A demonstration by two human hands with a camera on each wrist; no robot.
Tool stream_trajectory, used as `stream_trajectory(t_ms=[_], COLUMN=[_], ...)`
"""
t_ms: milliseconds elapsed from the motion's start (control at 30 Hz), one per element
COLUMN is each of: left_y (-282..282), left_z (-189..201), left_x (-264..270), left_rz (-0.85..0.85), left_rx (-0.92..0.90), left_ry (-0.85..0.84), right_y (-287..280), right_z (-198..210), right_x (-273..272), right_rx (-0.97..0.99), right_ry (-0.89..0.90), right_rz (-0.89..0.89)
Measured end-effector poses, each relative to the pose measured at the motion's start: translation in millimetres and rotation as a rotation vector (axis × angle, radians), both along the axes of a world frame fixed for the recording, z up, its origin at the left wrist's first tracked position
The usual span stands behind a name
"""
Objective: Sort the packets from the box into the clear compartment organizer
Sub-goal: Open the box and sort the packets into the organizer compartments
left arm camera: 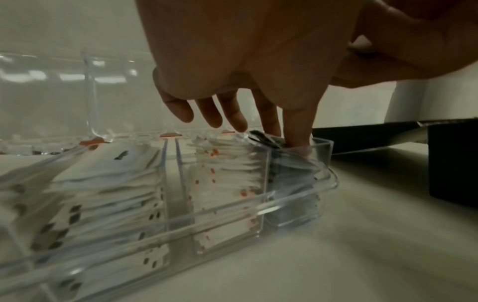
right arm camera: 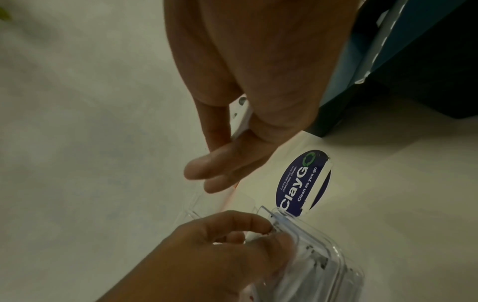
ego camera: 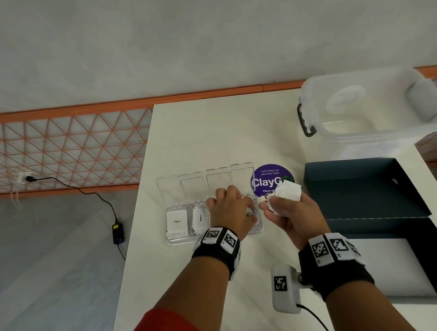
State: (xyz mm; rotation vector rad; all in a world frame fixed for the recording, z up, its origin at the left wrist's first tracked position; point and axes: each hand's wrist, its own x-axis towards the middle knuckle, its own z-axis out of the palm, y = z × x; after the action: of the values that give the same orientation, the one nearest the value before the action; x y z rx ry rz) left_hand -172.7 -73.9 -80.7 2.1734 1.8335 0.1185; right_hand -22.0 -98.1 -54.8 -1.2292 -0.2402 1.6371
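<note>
The clear organizer (ego camera: 215, 237) lies on the white table with its lids folded back. Sugar packets (ego camera: 177, 221) fill its left compartment and pepper packets (ego camera: 200, 218) the one beside it. My left hand (ego camera: 233, 207) reaches into the rightmost compartment. In the left wrist view, thumb and index finger (left arm camera: 269, 122) pinch a dark-printed packet (left arm camera: 264, 139) at that compartment's top. My right hand (ego camera: 286, 212) hovers just right of the organizer and grips a bunch of white packets (ego camera: 287, 195). The dark box (ego camera: 367, 196) stands open further right.
A round purple ClayGo sticker (ego camera: 268, 178) sits behind the right hand. A clear lidded tub (ego camera: 375, 107) stands at the table's back right corner. The table's left edge (ego camera: 136, 219) runs close to the organizer; a charger (ego camera: 117, 232) lies on the floor beyond.
</note>
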Motion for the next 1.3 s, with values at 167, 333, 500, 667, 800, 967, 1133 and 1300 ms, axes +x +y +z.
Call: stream_trajectory(t_ms=[167,333,500,667,800,967,1133,1300], left_y=[0,-4,-11,-12,-9,-12,-16,-15], left_z=[0,5,22,37,40,43,41,41], left_x=[-7,-17,-31,-42,-60,-70,-75,-82], left_rz=[0.002,0.025,0.222,0.220,0.301,0.335,0.347,0.432], left_rx=[-0.032,-0.066,-0.081,-0.285,-0.236,-0.232,-0.277,-0.229], left_ry=[-0.089,-0.202,-0.767,-0.967,-1.072,-1.126,-1.069,-1.085], right_y=[-1,0,-5,-10,-8,-5,-6,-7], right_z=[3,6,4,5,4,9,9,9], right_x=[-2,-11,-17,-30,-38,-48,-54,-50], right_rx=[-0.034,0.020,0.001,0.033,0.002,0.016,0.024,0.020], right_ry=[0.165,0.011,-0.100,-0.079,0.031,-0.048,-0.073,-0.042], right_rz=[0.016,0.119,0.125,0.210,0.174,0.197,0.208,0.165])
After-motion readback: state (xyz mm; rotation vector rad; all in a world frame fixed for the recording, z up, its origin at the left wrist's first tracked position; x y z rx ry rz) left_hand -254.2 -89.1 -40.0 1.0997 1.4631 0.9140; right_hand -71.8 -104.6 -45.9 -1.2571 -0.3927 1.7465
